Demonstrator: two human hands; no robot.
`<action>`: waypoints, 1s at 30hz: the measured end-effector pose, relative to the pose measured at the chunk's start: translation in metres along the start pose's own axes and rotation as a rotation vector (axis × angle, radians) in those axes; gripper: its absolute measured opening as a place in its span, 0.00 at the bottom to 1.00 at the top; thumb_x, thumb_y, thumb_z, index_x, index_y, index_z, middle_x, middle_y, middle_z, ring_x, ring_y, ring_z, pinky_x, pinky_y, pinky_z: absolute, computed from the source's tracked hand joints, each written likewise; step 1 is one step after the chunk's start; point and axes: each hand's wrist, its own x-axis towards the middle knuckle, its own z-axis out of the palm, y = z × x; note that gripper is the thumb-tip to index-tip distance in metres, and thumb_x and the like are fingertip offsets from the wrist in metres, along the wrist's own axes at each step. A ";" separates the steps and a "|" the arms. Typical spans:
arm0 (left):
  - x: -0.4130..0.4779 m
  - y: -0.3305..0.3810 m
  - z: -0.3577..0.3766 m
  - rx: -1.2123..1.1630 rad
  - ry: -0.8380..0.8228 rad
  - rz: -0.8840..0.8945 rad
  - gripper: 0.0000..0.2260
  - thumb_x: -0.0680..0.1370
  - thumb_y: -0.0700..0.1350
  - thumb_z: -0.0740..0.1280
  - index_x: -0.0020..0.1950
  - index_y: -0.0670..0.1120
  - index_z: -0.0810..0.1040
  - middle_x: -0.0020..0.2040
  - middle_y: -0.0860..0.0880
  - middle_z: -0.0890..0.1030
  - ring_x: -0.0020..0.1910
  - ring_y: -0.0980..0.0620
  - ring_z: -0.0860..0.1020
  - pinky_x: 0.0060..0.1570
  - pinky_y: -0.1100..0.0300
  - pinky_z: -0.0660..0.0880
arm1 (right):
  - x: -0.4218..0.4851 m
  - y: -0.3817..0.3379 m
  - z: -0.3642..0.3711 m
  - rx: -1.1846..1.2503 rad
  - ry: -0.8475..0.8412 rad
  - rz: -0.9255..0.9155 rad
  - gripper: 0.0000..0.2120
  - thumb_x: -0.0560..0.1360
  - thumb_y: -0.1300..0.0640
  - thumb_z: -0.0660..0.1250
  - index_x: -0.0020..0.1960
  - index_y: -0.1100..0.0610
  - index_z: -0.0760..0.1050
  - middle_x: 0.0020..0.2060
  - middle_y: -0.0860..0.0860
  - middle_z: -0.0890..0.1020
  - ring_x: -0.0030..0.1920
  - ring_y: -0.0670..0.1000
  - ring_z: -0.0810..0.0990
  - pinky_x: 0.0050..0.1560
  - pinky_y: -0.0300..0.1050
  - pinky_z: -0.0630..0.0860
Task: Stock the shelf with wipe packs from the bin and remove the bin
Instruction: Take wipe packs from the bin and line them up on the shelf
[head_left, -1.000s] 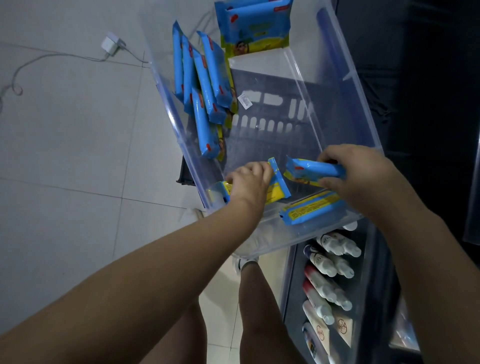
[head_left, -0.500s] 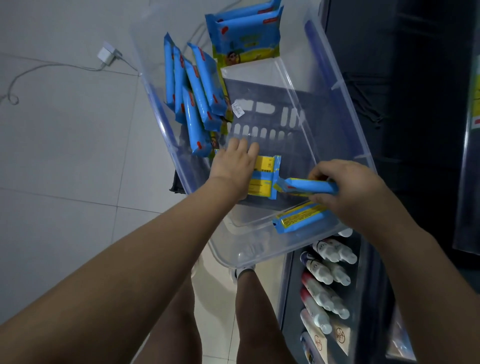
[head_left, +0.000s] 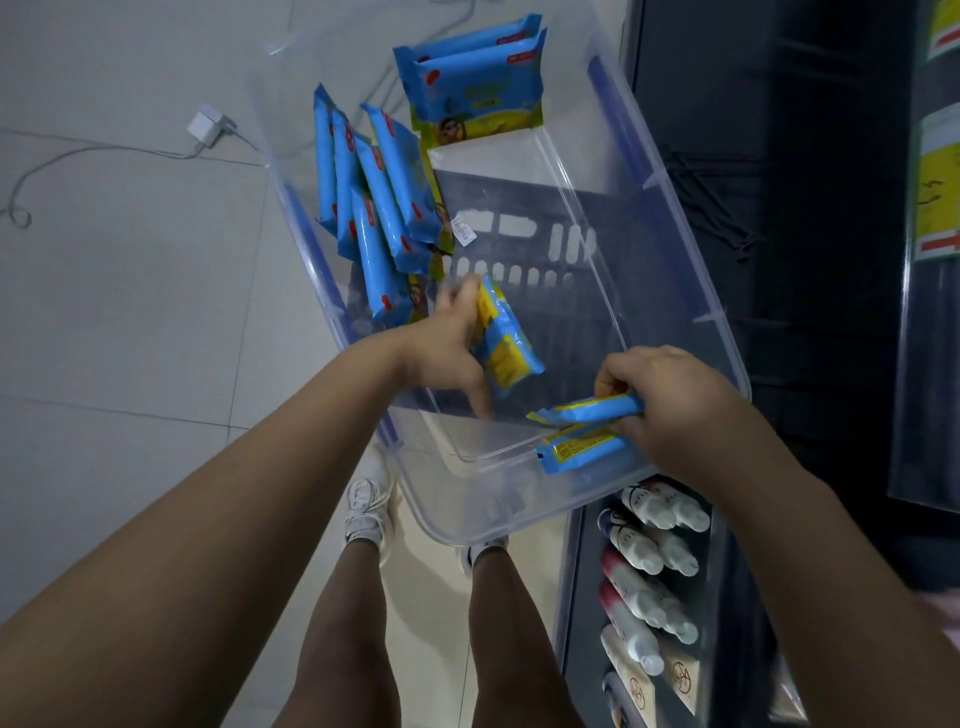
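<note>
Inside the clear plastic bin (head_left: 493, 514), the left hand (head_left: 447, 343) grips a blue wipe pack (head_left: 501, 340) with a yellow label, tilted on edge near the middle. The right hand (head_left: 670, 405) pinches a second pack (head_left: 587, 410) at the near right corner, just above a third pack (head_left: 582, 452). More blue packs (head_left: 374, 208) stand on edge along the left wall.

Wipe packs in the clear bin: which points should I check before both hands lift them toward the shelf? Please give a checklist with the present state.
1. The left hand grips a wipe pack: ok.
2. The right hand pinches the upper pack: ok.
3. The lower pack under it is also held: cannot tell.
4. The clear bin is emptied: not ok; a standing row of packs and two far packs are inside.
5. The shelf has free space: cannot tell; only bottles show there.
</note>
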 end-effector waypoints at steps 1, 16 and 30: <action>-0.004 0.000 0.000 -0.161 -0.059 -0.014 0.58 0.54 0.55 0.82 0.75 0.53 0.50 0.74 0.48 0.58 0.72 0.48 0.61 0.70 0.52 0.64 | 0.000 -0.001 0.001 -0.004 -0.002 -0.007 0.12 0.72 0.64 0.65 0.44 0.47 0.70 0.44 0.44 0.75 0.50 0.48 0.70 0.47 0.42 0.67; -0.010 0.031 -0.008 -0.233 0.139 -0.221 0.20 0.70 0.33 0.66 0.58 0.49 0.70 0.50 0.46 0.73 0.46 0.48 0.72 0.40 0.57 0.72 | 0.005 -0.010 0.012 -0.023 -0.052 -0.032 0.11 0.73 0.66 0.62 0.51 0.52 0.73 0.48 0.48 0.76 0.52 0.51 0.71 0.49 0.44 0.67; -0.037 0.054 -0.036 0.831 0.038 -0.087 0.15 0.70 0.52 0.73 0.37 0.46 0.70 0.34 0.49 0.70 0.40 0.47 0.72 0.38 0.56 0.70 | -0.015 -0.022 0.001 0.143 0.156 -0.034 0.09 0.75 0.54 0.67 0.55 0.50 0.74 0.46 0.46 0.78 0.51 0.50 0.73 0.50 0.48 0.71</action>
